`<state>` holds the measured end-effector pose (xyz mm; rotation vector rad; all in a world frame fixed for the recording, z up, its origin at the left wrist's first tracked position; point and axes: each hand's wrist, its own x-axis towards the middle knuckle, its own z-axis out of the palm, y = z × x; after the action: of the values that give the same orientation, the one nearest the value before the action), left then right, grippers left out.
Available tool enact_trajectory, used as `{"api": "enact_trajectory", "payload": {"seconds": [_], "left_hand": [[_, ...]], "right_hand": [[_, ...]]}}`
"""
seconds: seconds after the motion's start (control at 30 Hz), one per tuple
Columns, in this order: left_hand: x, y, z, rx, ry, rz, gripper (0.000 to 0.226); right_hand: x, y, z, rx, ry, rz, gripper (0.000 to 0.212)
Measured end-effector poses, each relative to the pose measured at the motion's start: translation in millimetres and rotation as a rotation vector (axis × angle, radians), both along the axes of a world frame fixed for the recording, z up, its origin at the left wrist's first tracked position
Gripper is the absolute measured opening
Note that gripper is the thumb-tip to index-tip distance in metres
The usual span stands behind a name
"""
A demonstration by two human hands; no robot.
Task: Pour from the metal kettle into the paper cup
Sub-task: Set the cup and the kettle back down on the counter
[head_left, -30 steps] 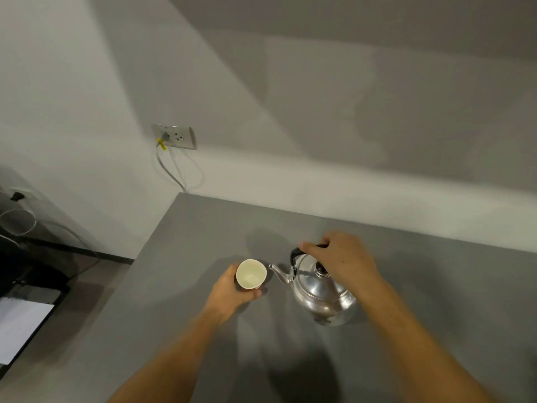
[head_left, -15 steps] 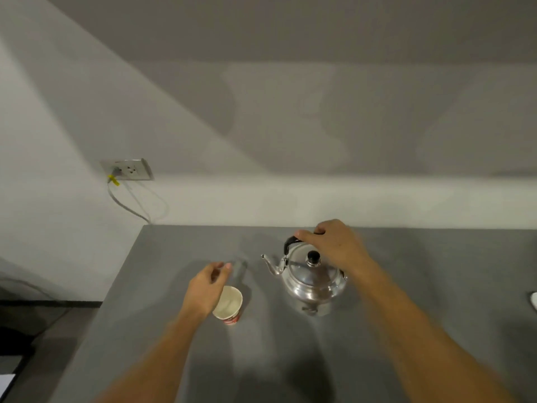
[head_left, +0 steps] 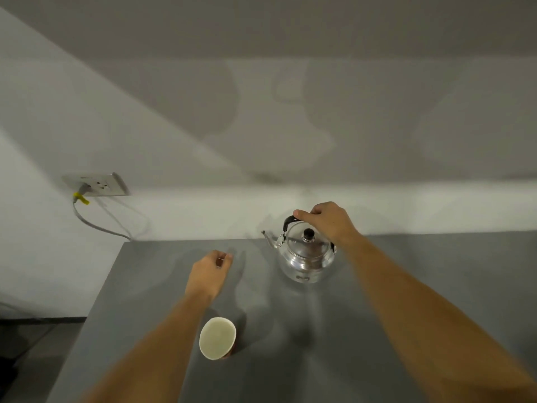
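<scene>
A shiny metal kettle with a black lid knob and black handle stands on the grey table, its spout pointing left. My right hand is closed over the kettle's handle from above. A paper cup, white inside with a reddish outside, stands upright near the table's front left, close beside my left forearm. My left hand hovers over the table beyond the cup, fingers loosely curled, holding nothing.
The table's left edge drops to a dark floor. A wall socket with a grey cable and yellow tag sits on the white wall at left. The wall runs right behind the table's far edge.
My left hand has let go of the paper cup and moved away from it; the cup now stands alone nearer to me. My right hand stays on the kettle handle. The view shifted.
</scene>
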<state>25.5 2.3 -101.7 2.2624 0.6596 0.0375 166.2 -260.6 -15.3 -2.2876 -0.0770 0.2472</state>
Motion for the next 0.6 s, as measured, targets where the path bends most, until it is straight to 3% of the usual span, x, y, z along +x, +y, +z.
{"api": "enact_trajectory", "payload": {"seconds": [0.6], "left_hand": [[23,-5,0,-0.009,-0.012,-0.03,0.035]], "right_hand": [[27,5,-26,0.029,0.013,0.007,0.05]]}}
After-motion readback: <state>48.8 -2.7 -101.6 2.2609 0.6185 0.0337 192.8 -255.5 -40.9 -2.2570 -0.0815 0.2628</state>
